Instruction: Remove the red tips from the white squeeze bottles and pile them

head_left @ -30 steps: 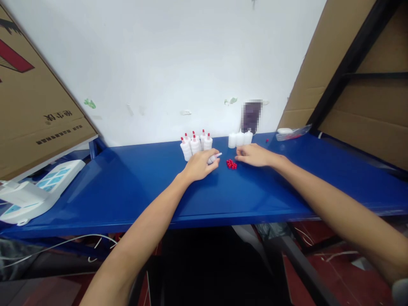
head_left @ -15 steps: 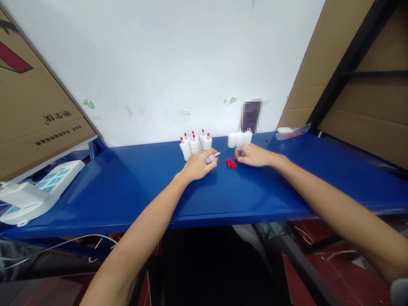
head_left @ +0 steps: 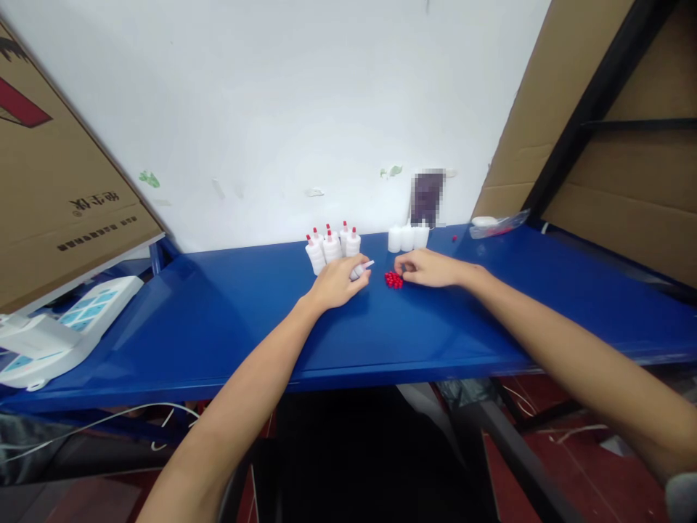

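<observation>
My left hand (head_left: 336,282) is wrapped round a white squeeze bottle (head_left: 356,272), held tilted so that its bare pale nozzle points to the right. Most of that bottle is hidden by my fingers. Just behind this hand stand several white squeeze bottles (head_left: 331,248) with red tips, grouped upright. At the right edge of a small pile of red caps (head_left: 393,280), my right hand (head_left: 428,267) has its fingers curled and thumb close to them. Whether a cap is between those fingertips is too small to tell.
Several white cylindrical containers (head_left: 407,238) stand by the wall behind my right hand. One loose red cap (head_left: 454,238) and a clear plastic bag (head_left: 498,225) lie farther right on the blue table (head_left: 218,327). A white power strip (head_left: 92,319) sits at the left end.
My right hand has shifted slightly left, its fingertips now at the pile of red caps. The left hand keeps the bottle in nearly the same place.
</observation>
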Tool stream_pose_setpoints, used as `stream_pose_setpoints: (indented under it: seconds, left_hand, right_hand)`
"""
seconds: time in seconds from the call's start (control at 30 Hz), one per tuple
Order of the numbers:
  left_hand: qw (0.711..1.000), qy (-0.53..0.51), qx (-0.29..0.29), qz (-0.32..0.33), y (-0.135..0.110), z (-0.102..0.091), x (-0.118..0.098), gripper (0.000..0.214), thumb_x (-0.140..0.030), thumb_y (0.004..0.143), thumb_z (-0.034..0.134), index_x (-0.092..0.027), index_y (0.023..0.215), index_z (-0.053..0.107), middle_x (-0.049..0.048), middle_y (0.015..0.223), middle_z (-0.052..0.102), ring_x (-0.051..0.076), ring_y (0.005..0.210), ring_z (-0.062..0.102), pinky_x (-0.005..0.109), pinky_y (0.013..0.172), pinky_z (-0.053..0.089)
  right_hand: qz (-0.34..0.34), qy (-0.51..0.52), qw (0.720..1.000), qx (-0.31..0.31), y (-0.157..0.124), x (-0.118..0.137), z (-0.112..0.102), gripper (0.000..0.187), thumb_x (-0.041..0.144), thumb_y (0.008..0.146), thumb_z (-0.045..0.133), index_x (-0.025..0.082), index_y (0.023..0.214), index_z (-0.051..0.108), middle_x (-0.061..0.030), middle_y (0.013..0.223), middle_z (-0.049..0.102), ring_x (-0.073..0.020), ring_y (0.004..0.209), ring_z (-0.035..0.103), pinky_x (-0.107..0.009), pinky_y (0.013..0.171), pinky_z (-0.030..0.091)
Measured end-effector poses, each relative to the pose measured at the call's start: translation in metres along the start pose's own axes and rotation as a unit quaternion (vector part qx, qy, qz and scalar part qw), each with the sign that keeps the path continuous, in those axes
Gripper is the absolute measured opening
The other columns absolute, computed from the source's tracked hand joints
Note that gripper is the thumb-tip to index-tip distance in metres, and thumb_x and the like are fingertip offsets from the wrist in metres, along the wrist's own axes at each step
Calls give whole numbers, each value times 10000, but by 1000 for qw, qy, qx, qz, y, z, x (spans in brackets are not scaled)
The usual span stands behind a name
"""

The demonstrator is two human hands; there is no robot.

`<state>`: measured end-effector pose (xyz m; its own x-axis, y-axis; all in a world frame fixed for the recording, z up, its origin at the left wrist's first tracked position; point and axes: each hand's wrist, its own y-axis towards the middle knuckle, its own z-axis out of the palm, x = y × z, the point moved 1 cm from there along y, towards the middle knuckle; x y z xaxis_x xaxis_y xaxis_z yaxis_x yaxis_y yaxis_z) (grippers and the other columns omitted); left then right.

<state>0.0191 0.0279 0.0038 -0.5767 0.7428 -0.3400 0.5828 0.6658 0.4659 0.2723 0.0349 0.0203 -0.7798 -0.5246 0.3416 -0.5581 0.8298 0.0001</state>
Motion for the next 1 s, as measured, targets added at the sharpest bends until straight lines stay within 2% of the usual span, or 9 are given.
stream_pose_setpoints:
  seconds: [0.2,0.43,0.7,1.0]
  left_hand:
    - [1000,-17,3,-3,1,1,1,335,-417,993,476,-197,1186,638,72,1036,739,244,913,689,362,835,522]
    - [999,-43,18,-18,2,0,1,436,-504,1010,477,-189,1286,595,106,1116,729,264,986,692,394,902,530]
    - [999,-36,24,-28,2,0,1,461,-529,1005,485,-189,1297,590,101,1088,732,267,948,699,391,888,532]
    - [999,-36,25,-28,1,1,3,469,-547,1003,483,-201,1304,580,96,1079,729,258,918,691,387,860,526]
  right_hand:
    - [-2,-2,1000,-14,-1,-2,0,135,212,819,520,199,863,647,4,688,584,-151,626,514,-286,618,340]
    - [-21,-9,996,-81,0,1,0,164,223,832,505,194,915,643,-4,702,631,-152,619,535,-282,618,335]
    - [-1,-29,999,-35,0,1,2,176,225,846,513,198,915,673,-22,751,665,-165,664,557,-283,628,333]
    - [1,-21,999,-25,1,-1,2,158,236,822,532,210,884,675,-12,743,661,-163,652,553,-284,626,341]
